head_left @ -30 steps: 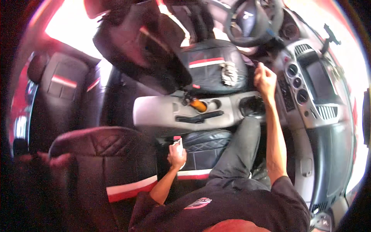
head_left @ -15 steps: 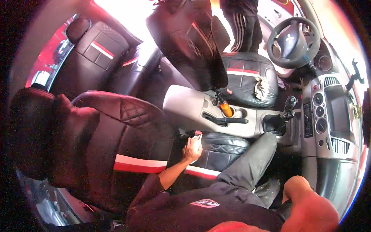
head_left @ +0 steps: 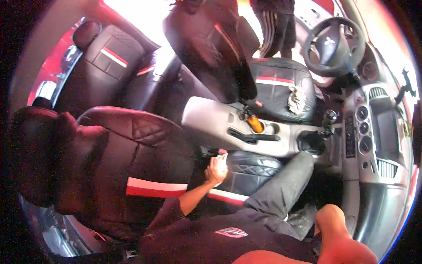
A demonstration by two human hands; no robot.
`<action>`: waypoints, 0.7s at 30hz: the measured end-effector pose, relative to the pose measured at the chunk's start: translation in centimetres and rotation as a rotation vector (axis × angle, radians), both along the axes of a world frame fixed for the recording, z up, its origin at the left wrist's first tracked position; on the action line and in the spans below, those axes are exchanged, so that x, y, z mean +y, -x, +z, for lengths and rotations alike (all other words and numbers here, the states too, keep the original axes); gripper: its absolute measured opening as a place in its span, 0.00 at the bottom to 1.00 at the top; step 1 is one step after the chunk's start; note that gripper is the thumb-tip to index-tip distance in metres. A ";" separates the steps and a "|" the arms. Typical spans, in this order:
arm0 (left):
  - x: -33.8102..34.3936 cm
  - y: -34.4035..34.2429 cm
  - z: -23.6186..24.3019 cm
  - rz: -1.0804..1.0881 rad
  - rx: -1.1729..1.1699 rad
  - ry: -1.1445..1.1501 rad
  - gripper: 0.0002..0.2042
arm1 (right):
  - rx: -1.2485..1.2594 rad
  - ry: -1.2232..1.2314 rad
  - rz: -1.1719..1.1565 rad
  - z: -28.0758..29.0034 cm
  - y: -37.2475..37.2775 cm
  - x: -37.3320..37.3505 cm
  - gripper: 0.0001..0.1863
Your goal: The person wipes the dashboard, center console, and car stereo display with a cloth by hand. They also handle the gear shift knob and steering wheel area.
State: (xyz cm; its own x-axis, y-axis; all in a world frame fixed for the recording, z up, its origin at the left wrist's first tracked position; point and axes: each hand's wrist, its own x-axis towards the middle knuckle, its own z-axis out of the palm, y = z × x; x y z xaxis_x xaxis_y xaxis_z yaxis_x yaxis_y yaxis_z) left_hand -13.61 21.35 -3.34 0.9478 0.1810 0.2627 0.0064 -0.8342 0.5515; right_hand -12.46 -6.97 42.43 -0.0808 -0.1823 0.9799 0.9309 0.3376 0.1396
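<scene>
My left hand is closed round a small whitish object with a pale end showing past the fingers; its kind is too small and blurred to tell. It is at the inner side of the black quilted front seat cushion, beside the seat's backrest. Just past the fingertips is a red-topped seat belt buckle. My right arm is bent at the lower right, and its hand does not show.
The grey centre console holds an orange bottle and the handbrake. Ahead are the gear lever and steering wheel. A crumpled cloth lies on the other front seat; a person in striped trousers stands beyond.
The view has shifted slightly. My left hand stays closed by the buckle, turned a little, and my right arm has shifted slightly left and down in the picture.
</scene>
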 end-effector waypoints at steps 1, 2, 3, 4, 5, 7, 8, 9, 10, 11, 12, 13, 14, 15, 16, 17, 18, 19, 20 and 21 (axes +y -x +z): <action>-0.3 0.1 -0.4 0.015 0.025 0.030 0.22 | 0.021 0.005 -0.004 -0.3 -0.5 0.2 0.11; 0.4 0.2 -0.7 0.035 0.040 0.026 0.22 | 0.020 -0.005 0.016 -0.2 -0.7 0.5 0.11; -0.2 0.0 -0.4 0.039 0.054 0.036 0.22 | 0.026 -0.007 0.003 -0.2 -0.7 0.4 0.11; -0.4 0.2 -0.7 0.048 0.063 0.030 0.22 | 0.026 -0.007 0.015 -0.1 -0.6 0.0 0.11; 0.1 0.5 -1.2 0.031 0.033 -0.001 0.23 | 0.046 -0.008 0.007 -0.4 -0.8 -0.1 0.11; 0.3 0.6 0.6 -0.034 -0.112 0.026 0.23 | 0.073 -0.020 0.018 -0.9 -1.3 -0.3 0.11; -0.5 0.5 -0.3 -0.025 0.007 -0.039 0.23 | 0.107 -0.030 -0.001 -1.2 -1.5 -0.7 0.11; 0.1 0.8 -1.3 0.006 0.132 -0.124 0.23 | 0.133 -0.060 0.005 -1.7 -1.9 -0.5 0.11; 0.1 0.9 -0.8 0.009 0.088 -0.016 0.22 | 0.161 -0.083 -0.001 -1.9 -1.8 -0.4 0.11; -0.4 0.7 -0.9 0.042 0.098 0.002 0.22 | 0.184 -0.088 -0.038 -1.6 -1.1 -0.6 0.11; -0.7 0.5 -0.6 0.029 0.075 0.042 0.23 | 0.224 -0.103 -0.048 -1.7 -1.3 -0.9 0.10; -0.9 0.5 -0.3 0.010 0.054 0.085 0.23 | 0.275 -0.129 -0.066 -2.1 -1.2 -1.1 0.10; -0.6 0.9 0.1 0.026 0.091 0.081 0.23 | 0.356 -0.176 -0.084 -2.7 -1.2 -1.0 0.10; -0.6 0.8 0.3 0.021 0.130 0.083 0.23 | 0.472 -0.240 -0.107 -3.3 -1.4 -1.3 0.10; -0.6 0.6 0.5 0.004 0.129 0.100 0.23 | 0.606 -0.328 -0.133 -3.4 -1.5 -1.5 0.10; 0.7 0.9 -2.7 -0.037 -0.020 -0.007 0.23 | 0.737 -0.406 -0.095 -3.6 -1.9 -0.8 0.10; 0.5 1.1 -1.8 -0.024 -0.053 0.008 0.23 | 0.836 -0.446 -0.056 -3.9 -2.7 -0.1 0.10; -0.9 -0.2 1.0 -0.089 -0.094 0.035 0.23 | 0.887 -0.465 -0.077 -2.7 -2.3 -0.5 0.10; 0.3 1.0 0.2 0.012 -0.012 0.059 0.22 | 0.895 -0.276 0.053 -3.2 -3.6 0.9 0.12; 0.4 1.1 0.1 0.057 0.063 0.092 0.22 | 0.881 -0.089 0.108 -2.5 -3.9 1.5 0.13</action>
State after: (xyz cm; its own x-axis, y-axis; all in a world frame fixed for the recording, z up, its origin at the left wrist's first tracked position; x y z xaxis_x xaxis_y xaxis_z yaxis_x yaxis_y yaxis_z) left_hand -14.70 21.71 -3.26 0.9493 0.2556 0.1829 0.0892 -0.7772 0.6229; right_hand -8.53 -5.51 39.94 0.7170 -0.2236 0.6603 0.6765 0.4517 -0.5817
